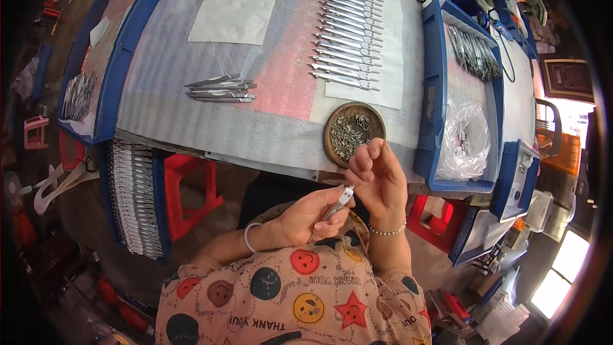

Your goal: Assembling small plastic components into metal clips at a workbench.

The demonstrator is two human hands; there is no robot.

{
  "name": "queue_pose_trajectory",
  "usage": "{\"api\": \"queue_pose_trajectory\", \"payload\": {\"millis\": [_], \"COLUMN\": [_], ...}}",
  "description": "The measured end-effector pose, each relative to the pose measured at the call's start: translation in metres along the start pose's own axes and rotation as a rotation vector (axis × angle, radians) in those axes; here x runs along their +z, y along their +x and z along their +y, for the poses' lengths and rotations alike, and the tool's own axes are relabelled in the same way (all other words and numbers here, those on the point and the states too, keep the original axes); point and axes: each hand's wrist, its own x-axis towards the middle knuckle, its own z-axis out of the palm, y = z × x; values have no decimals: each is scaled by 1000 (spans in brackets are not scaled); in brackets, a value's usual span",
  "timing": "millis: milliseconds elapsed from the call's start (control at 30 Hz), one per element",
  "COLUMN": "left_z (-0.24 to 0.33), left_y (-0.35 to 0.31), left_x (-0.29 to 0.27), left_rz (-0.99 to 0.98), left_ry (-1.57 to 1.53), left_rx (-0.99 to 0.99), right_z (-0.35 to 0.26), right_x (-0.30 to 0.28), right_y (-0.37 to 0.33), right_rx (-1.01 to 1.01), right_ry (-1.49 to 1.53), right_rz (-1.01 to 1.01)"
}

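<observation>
Head view: left hand (302, 216) partly hides its metal piece (346, 196).

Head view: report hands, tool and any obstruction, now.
Left hand holding metal tool, tip exposed. Right hand raised close to tip; can't tell if holding anything. Bowl of small parts just beyond. Nothing seen blocking tool.
</observation>
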Motion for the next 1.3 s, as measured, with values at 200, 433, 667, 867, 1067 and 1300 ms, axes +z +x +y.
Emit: {"api": "queue_pose_trajectory", "payload": {"millis": [200,433,667,867,1067,1300], "left_z": [-4,0,11,20,27,59], "left_y": [0,-2,-4,-12,-15,-26], "left_x": [-1,-4,8,19,32,34], "left_rz": [35,35,48,89,168,35], "left_ry": [-49,-17,52,38,111,200], "left_rx": [-31,15,8,-19,-48,35], "right_z": [2,5,-15,-53,-52,-82], "right_x": [-1,8,12,39,56,83], "right_y": [10,15,3,-15,-25,5], "right_rx": [189,153,-212,-474,-601,-615], "right_ry": [140,22,-626,-1658,-2186,-2154], "right_rz": [-60,41,-52,-577,-1139,-1232]}}
